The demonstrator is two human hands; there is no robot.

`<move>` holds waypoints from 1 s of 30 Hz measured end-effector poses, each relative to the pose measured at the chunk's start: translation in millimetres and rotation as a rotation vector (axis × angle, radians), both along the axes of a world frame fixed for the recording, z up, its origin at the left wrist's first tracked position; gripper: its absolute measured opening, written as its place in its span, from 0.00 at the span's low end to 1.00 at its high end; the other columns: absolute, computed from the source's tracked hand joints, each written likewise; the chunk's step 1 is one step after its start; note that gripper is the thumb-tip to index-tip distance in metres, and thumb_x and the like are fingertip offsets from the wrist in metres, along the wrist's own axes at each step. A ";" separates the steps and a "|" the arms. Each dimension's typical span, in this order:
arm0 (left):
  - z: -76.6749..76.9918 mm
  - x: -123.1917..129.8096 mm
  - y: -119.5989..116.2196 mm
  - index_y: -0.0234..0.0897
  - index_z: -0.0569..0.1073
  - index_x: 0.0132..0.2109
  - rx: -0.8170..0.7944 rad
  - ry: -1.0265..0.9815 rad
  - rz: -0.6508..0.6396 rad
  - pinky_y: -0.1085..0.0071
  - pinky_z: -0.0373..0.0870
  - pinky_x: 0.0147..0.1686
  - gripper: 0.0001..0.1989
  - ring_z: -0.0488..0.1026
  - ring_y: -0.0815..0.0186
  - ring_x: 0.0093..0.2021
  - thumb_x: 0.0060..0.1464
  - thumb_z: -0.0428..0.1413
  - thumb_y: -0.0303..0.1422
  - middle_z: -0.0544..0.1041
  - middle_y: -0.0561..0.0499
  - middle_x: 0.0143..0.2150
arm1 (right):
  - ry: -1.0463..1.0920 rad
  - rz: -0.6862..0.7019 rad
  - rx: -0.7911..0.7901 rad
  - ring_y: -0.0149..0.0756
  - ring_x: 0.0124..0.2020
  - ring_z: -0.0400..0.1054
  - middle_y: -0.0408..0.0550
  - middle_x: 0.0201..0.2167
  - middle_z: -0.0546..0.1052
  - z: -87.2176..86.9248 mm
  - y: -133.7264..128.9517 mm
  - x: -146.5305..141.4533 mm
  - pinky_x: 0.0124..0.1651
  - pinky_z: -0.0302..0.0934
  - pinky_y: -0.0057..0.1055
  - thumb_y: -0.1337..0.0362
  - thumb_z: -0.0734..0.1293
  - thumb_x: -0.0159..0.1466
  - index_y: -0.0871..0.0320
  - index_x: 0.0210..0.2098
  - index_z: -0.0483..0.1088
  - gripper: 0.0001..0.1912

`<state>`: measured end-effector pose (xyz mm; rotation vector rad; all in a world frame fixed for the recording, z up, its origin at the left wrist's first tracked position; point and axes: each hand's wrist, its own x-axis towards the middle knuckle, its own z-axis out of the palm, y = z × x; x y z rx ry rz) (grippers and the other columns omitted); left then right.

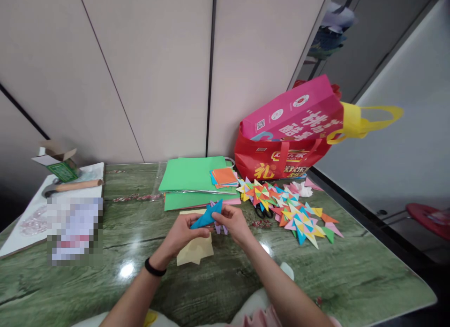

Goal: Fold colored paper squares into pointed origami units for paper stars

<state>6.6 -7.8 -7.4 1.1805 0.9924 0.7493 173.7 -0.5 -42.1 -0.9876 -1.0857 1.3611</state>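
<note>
Over pale yellow sheets (197,249) laid on the green table (351,270), a folded blue paper (206,216) is pinched from either side by the left hand (182,230) and the right hand (234,222), with colourful folded pieces (298,219) heaped to the right, green sheets (191,173) stacked farther back, and a red bag (251,151) set behind.

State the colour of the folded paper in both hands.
The folded paper is blue; head view, clearest.
</note>
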 end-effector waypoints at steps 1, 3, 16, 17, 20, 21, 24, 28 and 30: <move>-0.7 1.6 -0.5 0.31 0.77 0.38 0.006 0.017 0.012 0.60 0.73 0.41 0.21 0.77 0.54 0.39 0.33 0.68 0.32 0.81 0.45 0.35 | 0.005 0.000 -0.002 0.27 0.18 0.59 0.38 0.15 0.68 1.1 -0.4 -0.5 0.23 0.55 0.25 0.54 0.73 0.46 0.59 0.22 0.68 0.16; -1.7 4.1 -1.7 0.30 0.77 0.36 0.012 0.015 0.026 0.60 0.74 0.38 0.18 0.78 0.54 0.38 0.36 0.66 0.35 0.81 0.44 0.36 | 0.027 -0.001 -0.016 0.27 0.18 0.60 0.38 0.16 0.68 3.5 -1.1 -1.6 0.23 0.55 0.25 0.54 0.74 0.45 0.60 0.22 0.69 0.16; -6.5 3.1 -3.3 0.28 0.76 0.35 -0.013 0.002 -0.018 0.63 0.74 0.35 0.21 0.78 0.55 0.35 0.36 0.66 0.40 0.81 0.40 0.34 | -0.079 0.054 0.022 0.27 0.18 0.58 0.38 0.16 0.66 3.4 -2.4 -2.0 0.23 0.55 0.25 0.53 0.73 0.46 0.59 0.21 0.66 0.17; -6.5 3.8 -3.4 0.28 0.76 0.34 -0.020 0.010 -0.016 0.64 0.74 0.35 0.21 0.78 0.55 0.35 0.35 0.66 0.40 0.81 0.40 0.34 | -0.099 0.071 0.029 0.27 0.19 0.59 0.38 0.16 0.66 3.2 -2.5 -2.0 0.23 0.55 0.26 0.53 0.73 0.46 0.59 0.20 0.66 0.17; -6.6 5.3 -3.9 0.28 0.76 0.34 -0.056 0.004 0.009 0.64 0.74 0.33 0.22 0.79 0.56 0.32 0.35 0.66 0.42 0.81 0.40 0.32 | -0.125 0.086 0.037 0.28 0.19 0.59 0.38 0.16 0.66 3.5 -2.9 -2.5 0.23 0.56 0.26 0.54 0.73 0.46 0.59 0.20 0.66 0.16; -6.8 5.5 -4.0 0.29 0.75 0.34 -0.066 -0.005 0.019 0.64 0.75 0.33 0.22 0.79 0.56 0.32 0.35 0.66 0.43 0.81 0.41 0.32 | -0.116 0.078 0.035 0.28 0.19 0.60 0.38 0.17 0.67 3.9 -3.1 -2.8 0.23 0.57 0.27 0.54 0.73 0.46 0.59 0.21 0.66 0.16; -6.9 5.1 -4.0 0.29 0.75 0.33 -0.061 -0.030 0.046 0.65 0.75 0.33 0.22 0.79 0.57 0.31 0.37 0.65 0.44 0.81 0.42 0.31 | -0.052 0.072 0.031 0.31 0.22 0.65 0.40 0.20 0.72 5.9 -3.3 -4.2 0.28 0.61 0.29 0.57 0.75 0.43 0.59 0.26 0.69 0.16; -5.9 4.2 -3.5 0.30 0.74 0.33 -0.033 -0.051 0.058 0.65 0.75 0.34 0.20 0.79 0.57 0.31 0.38 0.65 0.42 0.81 0.43 0.30 | 0.031 0.085 0.018 0.32 0.25 0.68 0.42 0.24 0.76 8.8 -4.5 -5.0 0.33 0.64 0.30 0.61 0.77 0.40 0.58 0.30 0.72 0.19; -4.9 4.2 -3.6 0.30 0.74 0.33 -0.017 -0.051 0.049 0.65 0.75 0.34 0.19 0.79 0.57 0.31 0.38 0.65 0.41 0.81 0.43 0.31 | 0.079 0.089 -0.026 0.32 0.24 0.68 0.42 0.24 0.76 10.2 -5.6 -4.3 0.31 0.64 0.29 0.62 0.77 0.40 0.59 0.29 0.72 0.18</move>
